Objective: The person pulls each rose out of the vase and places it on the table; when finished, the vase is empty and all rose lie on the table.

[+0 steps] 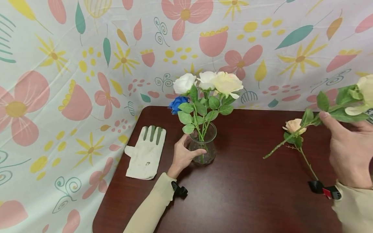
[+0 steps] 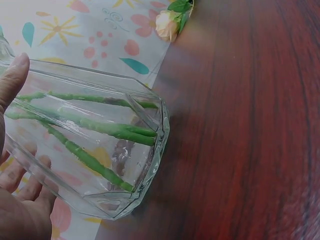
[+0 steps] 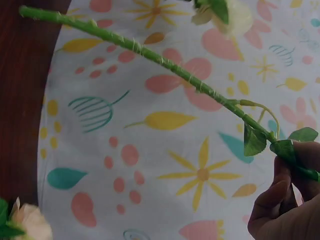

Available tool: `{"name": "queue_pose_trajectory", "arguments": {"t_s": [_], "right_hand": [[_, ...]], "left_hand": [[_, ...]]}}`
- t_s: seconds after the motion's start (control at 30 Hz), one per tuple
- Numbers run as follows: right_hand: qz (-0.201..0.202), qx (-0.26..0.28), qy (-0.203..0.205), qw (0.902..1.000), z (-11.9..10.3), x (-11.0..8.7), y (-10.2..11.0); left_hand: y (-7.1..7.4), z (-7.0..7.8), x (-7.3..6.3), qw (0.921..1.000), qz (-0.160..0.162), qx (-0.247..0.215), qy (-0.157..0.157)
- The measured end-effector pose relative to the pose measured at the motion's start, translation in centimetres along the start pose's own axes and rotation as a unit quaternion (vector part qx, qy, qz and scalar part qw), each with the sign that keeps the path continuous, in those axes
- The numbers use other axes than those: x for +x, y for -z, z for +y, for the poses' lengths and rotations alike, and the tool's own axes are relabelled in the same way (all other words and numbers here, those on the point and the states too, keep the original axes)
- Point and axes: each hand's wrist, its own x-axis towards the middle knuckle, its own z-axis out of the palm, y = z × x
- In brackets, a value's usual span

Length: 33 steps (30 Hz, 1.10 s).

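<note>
A clear glass vase (image 1: 207, 152) stands on the dark table, holding several artificial roses: white and cream blooms (image 1: 227, 84) and a blue rose (image 1: 178, 105). My left hand (image 1: 184, 154) grips the vase from its left side, thumb across the front. Through the glass in the left wrist view, green stems (image 2: 110, 127) reach the vase's base. Over the table's right side, my right hand (image 1: 351, 149) pinches a cream rose (image 1: 365, 92) by its leafy stem. The bare stem end (image 3: 100, 32) points away from the hand, toward the vase side. The rose's bloom is cut off by the head view's right edge.
A peach rose (image 1: 296, 126) lies on the table under the right hand's rose. Left of the vase lies a white work glove (image 1: 147, 153) with grey-green fingers. A flower-patterned cloth (image 1: 110, 58) hangs behind and to the left of the table (image 1: 242, 194).
</note>
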Motion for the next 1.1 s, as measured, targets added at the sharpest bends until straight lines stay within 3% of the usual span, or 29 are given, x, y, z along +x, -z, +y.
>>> {"name": "queue_pose_trajectory", "arguments": {"t_s": [0.13,0.27,0.3,0.37,0.5,0.57,0.7,0.9,0.97,1.1], "right_hand": [[-0.038,-0.089,-0.026,0.9950,0.3,1.0,1.0],[-0.052,-0.214,-0.002,0.9755,1.2,2.4,1.4],[-0.055,-0.254,0.000,0.9656,1.5,2.7,1.6],[-0.061,-0.345,0.005,0.9365,2.0,3.3,1.9],[-0.128,-0.474,-0.025,0.8709,3.1,4.4,3.0],[-0.166,-0.512,-0.038,0.8422,3.7,4.9,3.4],[-0.226,-0.542,-0.064,0.8069,5.4,6.0,4.0],[-0.318,-0.555,-0.061,0.7658,8.0,7.7,5.2],[-0.345,-0.557,-0.058,0.7535,8.9,8.2,5.5],[-0.377,-0.555,-0.051,0.7401,10.5,8.8,5.7]], "left_hand": [[0.0,0.0,-0.1,1.0000,0.001,-0.004,-0.004],[0.1,0.0,0.0,0.9999,0.000,-0.010,-0.008],[0.1,0.0,0.0,0.9999,-0.001,-0.011,-0.009],[0.1,0.0,0.1,0.9999,-0.001,-0.013,-0.010],[0.1,0.0,0.1,0.9999,0.000,-0.013,-0.010],[0.1,0.0,0.1,0.9999,0.000,-0.013,-0.011],[0.0,-0.1,0.2,0.9999,0.000,-0.013,-0.011],[0.0,-0.1,0.2,0.9999,0.003,-0.011,-0.006],[0.0,-0.1,0.2,0.9999,0.003,-0.013,-0.005],[-0.1,-0.3,0.2,0.9999,0.003,-0.014,-0.010]]}}
